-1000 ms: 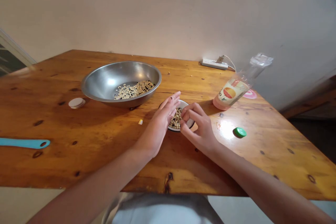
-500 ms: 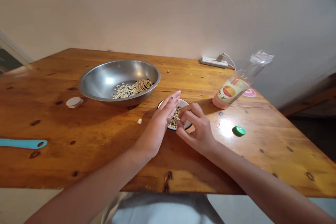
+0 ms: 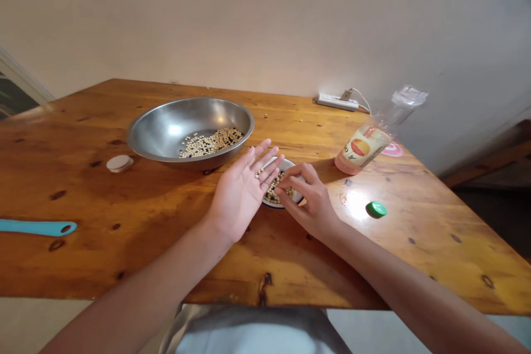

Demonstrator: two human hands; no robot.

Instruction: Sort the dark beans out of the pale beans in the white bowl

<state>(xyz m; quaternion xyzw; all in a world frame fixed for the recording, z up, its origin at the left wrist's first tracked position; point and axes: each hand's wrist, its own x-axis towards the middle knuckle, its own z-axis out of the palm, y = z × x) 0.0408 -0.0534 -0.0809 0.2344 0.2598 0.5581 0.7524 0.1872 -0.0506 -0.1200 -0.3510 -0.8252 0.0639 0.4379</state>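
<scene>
A small white enamel bowl of pale beans is set on the wooden bench. The left hand is held open just beside it, fingers apart; the right hand is positioned with fingers together over the beans, any grip undeterminable.

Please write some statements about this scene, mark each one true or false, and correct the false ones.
1. The left hand is open, palm up, beside the small white bowl. True.
2. The fingertips of the right hand are at the beans in the small white bowl. True.
3. The steel bowl holds no beans. False: a pile of beans lies in it.
4. The green cap is on the bottle. False: it lies apart from the bottle on the wooden table.
5. A blue handle lies at the left edge of the wooden table. True.
</scene>
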